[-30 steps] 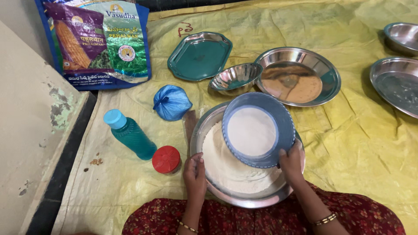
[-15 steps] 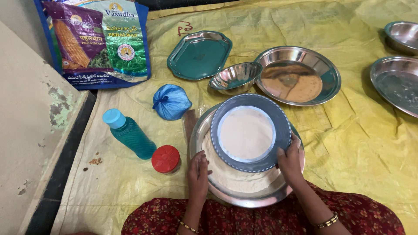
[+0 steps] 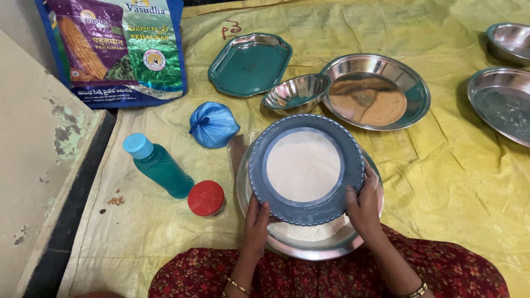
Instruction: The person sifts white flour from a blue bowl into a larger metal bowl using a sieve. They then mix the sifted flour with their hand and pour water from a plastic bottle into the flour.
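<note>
Blue sieve (image 3: 306, 168) shifted left over steel plate (image 3: 309, 251) w/ both hands; now sits more level.

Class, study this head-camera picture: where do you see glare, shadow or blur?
Head view: even, soft light, sharp throughout; bright reflections on the small steel bowl and the wide steel plate; a faint shadow lies under the blue sieve held by the left hand and right hand.

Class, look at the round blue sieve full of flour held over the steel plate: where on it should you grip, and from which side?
Grip the blue sieve by its wide ridged rim, one hand on either side near the edge closest to you, as the left hand and right hand do. The middle holds flour, so probably only the rim gives a level, steady hold above the steel plate.
</note>
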